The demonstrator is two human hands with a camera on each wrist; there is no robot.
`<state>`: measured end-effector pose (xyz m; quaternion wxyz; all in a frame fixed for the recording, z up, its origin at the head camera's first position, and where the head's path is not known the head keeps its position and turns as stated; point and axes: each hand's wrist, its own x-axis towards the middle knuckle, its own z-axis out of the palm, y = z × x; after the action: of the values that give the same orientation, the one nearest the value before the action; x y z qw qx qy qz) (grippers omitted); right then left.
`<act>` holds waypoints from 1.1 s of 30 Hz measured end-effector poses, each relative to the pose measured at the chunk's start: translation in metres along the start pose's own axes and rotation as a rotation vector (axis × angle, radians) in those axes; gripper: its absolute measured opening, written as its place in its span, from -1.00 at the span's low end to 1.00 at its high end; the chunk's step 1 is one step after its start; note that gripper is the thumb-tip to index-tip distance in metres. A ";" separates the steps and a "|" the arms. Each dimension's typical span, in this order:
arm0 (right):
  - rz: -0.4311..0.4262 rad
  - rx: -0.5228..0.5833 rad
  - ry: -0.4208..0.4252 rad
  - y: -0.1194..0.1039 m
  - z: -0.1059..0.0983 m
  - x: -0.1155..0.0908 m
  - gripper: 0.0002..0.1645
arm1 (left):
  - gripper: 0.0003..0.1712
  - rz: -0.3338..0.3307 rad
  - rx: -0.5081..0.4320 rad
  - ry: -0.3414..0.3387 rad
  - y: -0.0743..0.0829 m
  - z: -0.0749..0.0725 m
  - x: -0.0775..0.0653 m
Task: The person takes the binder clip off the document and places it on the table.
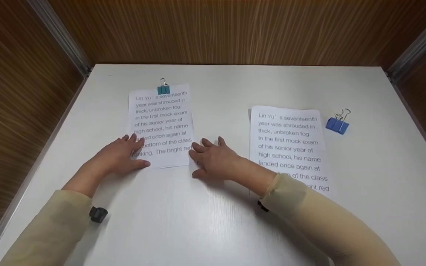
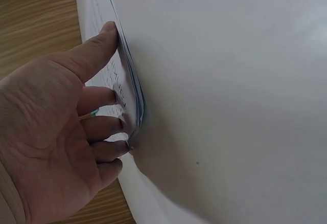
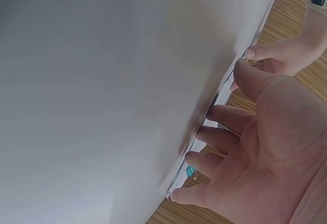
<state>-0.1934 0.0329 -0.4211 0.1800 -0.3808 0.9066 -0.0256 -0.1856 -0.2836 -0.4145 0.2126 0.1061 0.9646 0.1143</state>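
A printed stack of paper (image 1: 161, 125) lies on the left of the table, with a teal binder clip (image 1: 164, 89) gripping its top edge. My left hand (image 1: 122, 156) rests on its lower left corner, fingers spread over the print and thumb at the bottom edge. In the left wrist view, several sheet edges (image 2: 134, 83) show beside the thumb and fingertips. My right hand (image 1: 216, 159) is at the stack's lower right edge, its fingers extended and fingertips right by the paper. The right wrist view shows the teal clip beyond the fingers.
A second printed stack (image 1: 287, 144) lies to the right, partly hidden under the right forearm. Beside its upper right corner sits a blue binder clip (image 1: 337, 125). Wood-grain panels (image 1: 235, 33) border the white table (image 1: 183, 221) at the back and sides.
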 end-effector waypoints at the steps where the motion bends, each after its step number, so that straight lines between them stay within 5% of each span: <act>1: -0.001 0.003 0.001 0.001 0.000 -0.002 -0.08 | 0.02 0.000 0.005 0.000 0.002 0.001 0.000; 23: -0.125 0.064 0.056 0.033 0.007 -0.070 -0.31 | 0.00 0.078 0.118 0.031 0.070 0.025 -0.009; 33: -0.124 0.113 0.082 0.041 0.020 -0.105 -0.26 | -0.01 0.126 0.132 0.048 0.095 0.036 -0.014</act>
<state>-0.1464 0.1368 -0.4154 0.1620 -0.4240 0.8850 -0.1034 -0.1429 -0.1905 -0.4152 0.1743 0.1777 0.9663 0.0660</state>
